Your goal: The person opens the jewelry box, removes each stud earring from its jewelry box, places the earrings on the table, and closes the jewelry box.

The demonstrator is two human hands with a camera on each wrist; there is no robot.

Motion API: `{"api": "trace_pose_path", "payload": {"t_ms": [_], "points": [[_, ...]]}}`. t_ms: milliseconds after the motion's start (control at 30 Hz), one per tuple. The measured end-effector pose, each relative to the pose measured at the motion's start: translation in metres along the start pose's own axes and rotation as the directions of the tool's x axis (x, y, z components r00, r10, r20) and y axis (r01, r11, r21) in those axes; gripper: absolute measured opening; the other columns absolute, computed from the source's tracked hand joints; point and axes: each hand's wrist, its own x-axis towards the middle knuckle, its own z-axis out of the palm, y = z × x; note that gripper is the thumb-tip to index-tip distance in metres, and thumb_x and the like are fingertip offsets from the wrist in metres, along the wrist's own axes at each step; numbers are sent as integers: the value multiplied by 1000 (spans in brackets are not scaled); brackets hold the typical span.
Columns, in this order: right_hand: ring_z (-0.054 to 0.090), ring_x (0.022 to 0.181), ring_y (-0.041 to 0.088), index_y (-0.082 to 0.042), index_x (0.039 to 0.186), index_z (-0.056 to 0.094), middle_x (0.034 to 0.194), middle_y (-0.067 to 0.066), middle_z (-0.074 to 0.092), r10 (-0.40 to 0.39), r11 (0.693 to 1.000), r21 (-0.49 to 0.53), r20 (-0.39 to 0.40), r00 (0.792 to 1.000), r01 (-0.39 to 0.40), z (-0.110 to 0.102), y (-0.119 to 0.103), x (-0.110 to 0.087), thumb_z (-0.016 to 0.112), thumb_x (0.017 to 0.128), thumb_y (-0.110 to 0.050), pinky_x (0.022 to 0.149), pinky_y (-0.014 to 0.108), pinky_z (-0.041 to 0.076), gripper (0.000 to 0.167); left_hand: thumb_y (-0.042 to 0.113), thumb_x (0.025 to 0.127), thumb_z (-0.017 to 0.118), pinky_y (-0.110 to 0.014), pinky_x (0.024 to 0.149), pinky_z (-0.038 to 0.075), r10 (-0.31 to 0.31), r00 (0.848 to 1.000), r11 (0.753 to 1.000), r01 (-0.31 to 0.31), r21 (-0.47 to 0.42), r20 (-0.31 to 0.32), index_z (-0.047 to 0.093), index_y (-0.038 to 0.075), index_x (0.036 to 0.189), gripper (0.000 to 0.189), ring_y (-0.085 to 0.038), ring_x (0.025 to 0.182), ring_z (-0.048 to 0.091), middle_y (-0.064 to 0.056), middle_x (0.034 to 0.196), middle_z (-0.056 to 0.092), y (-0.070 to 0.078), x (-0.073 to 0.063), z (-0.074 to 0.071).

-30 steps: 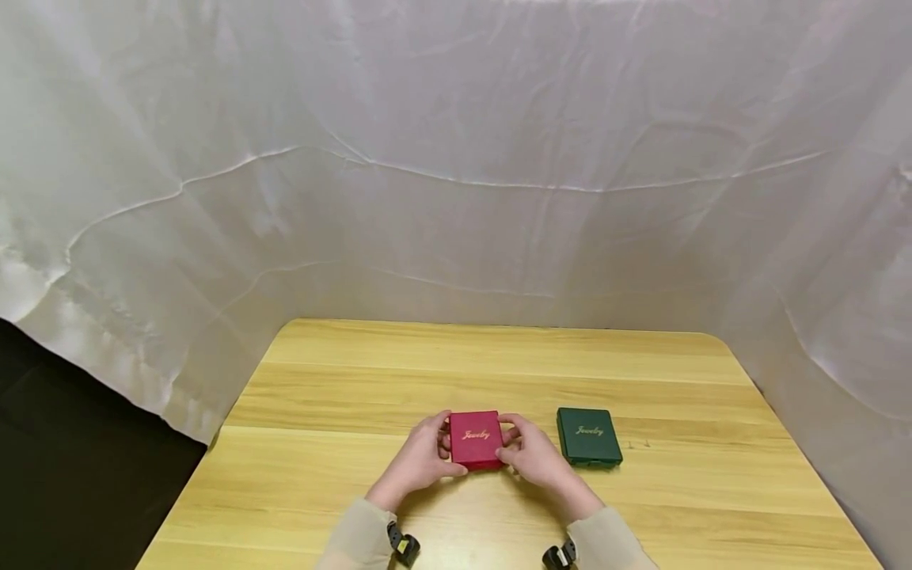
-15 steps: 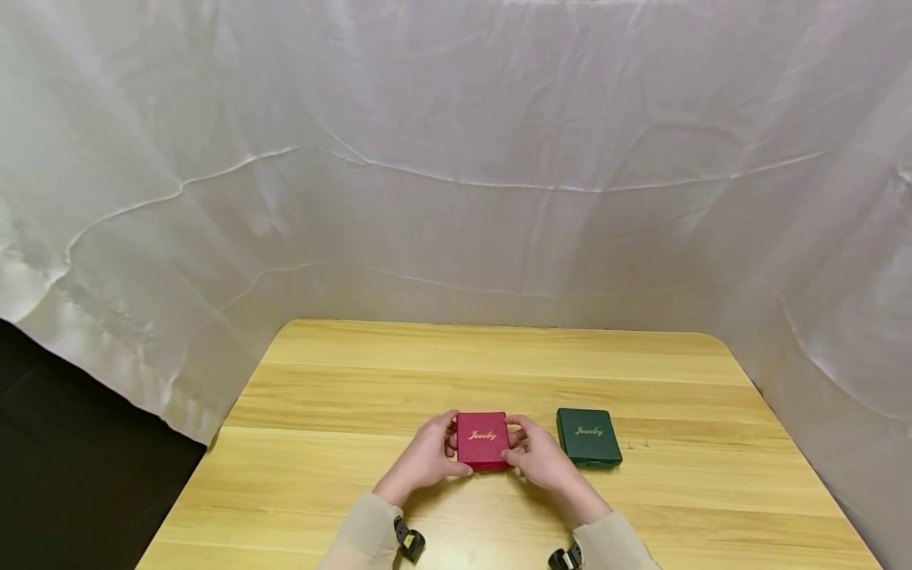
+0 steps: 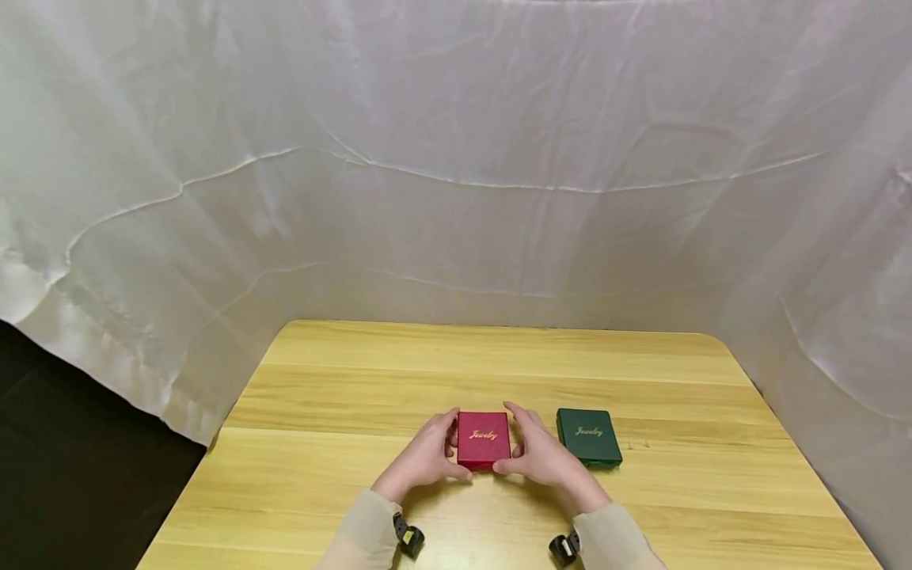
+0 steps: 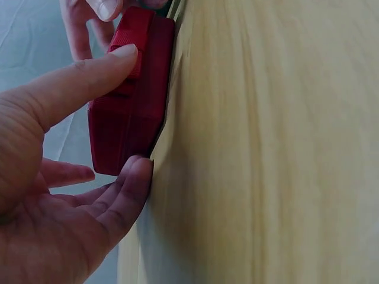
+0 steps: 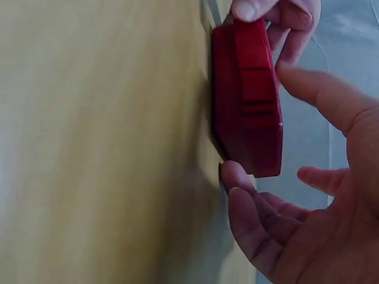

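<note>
A red jewelry box (image 3: 483, 435), lid down with gold "Jewelry" lettering, is framed by both hands close over the tabletop. My left hand (image 3: 422, 455) holds its left side: the thumb (image 4: 89, 80) lies against the ridged front, with fingertips at the side near the wood. On the other side, my right hand (image 3: 547, 461) is spread around the box, index finger lifted off its far corner and thumb by the front edge. In the right wrist view, the lower fingertips (image 5: 235, 174) are right at the side of the box.
A green jewelry box (image 3: 589, 437), also closed, sits on the wooden table (image 3: 356, 380) just right of the right hand. Pale curtains (image 3: 456, 237) hang behind the table and along its sides. Black cloth (image 3: 78, 467) covers the area at lower left.
The red jewelry box and both hands have shifted slightly right. Most recently, the right hand has loosened: its index finger has lifted and its thumb has slid toward the front edge.
</note>
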Motion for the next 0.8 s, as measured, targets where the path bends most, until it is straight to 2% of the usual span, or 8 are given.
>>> {"api": "trace_pose_path", "payload": {"t_ms": [133,200,433,667,800], "points": [[50,118,34,-5,154,26,145,21,35,-33,997,-69,31,999,35,-2,-4,9,92,67,-22,97,55,43,110,21,63,94,-29,80,49,-2,1000,1000,2,30,3,29,-11,147,111,-17,89,53,-24,133,48,0,1,0],[46,124,37,-4,153,27,147,20,34,-43,995,-85,53,998,48,-3,-6,13,92,65,-21,101,58,39,111,23,64,94,-30,81,49,-6,1000,999,6,38,9,28,-10,148,111,-18,91,53,-24,136,46,1,1,0],[51,115,32,2,149,34,141,21,43,-54,989,-135,107,993,69,-4,-8,22,93,62,-17,98,54,43,106,23,65,93,-38,90,48,-21,1000,999,20,47,23,29,-9,148,110,-22,99,54,-22,137,48,2,4,-1],[52,115,30,5,145,39,136,16,48,-52,980,-186,130,990,76,-3,-7,24,93,59,-13,98,51,43,104,21,66,92,-27,74,48,-25,999,999,24,29,29,30,-10,147,107,-16,84,53,-9,111,55,0,6,-1],[53,114,30,3,143,42,133,15,50,-46,977,-202,116,992,69,-3,-7,24,93,59,-13,98,51,44,100,21,66,92,-26,73,48,-19,999,1000,18,26,29,30,-10,147,107,-14,83,52,-7,108,55,-2,8,0]]}}
